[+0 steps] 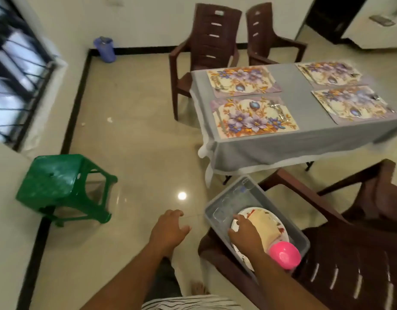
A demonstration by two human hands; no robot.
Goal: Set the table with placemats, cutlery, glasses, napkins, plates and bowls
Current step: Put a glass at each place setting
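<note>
A: Plates next, I judged. Right hand [243, 231] was down in the grey tub [217, 214] on the brown chair [340, 260], fingers spread flat over the top plate [278, 222], resting on it, not clamped.

B: Left hand [168, 229]?

A: Open, fingers loosely curled, hanging over the floor just beside the tub. Held nothing.

B: How to do it well?

A: Hook fingertips under the near rim, since a flat palm wouldn't lift it. The cream folded cloth [263, 225], probably napkins, lay on top, so shift that first or it slides off. Bring the left hand in to steady the tub; it sat skewed on the seat. Pink bowl [284, 253] crowded the near corner, so lift away from it.

B: Surface status?

A: Four floral placemats [253, 116] lay flat on the grey-clothed surface [293, 86], well apart from the tub. No plates or bowls out there.

B: Cutlery?

A: Shiny bits on the near-left mat and the near-right mat looked like cutlery [277, 109]; too blurred to count or name. Couldn't tell for the far two.

B: Glasses?

A: Clear shapes [245, 185] at the tub's far end, probably glasses, number unclear. Plate count was hidden by hand and cloth, and the tub's near edge by the forearm. Surface's right end was cut off by the frame.
</note>
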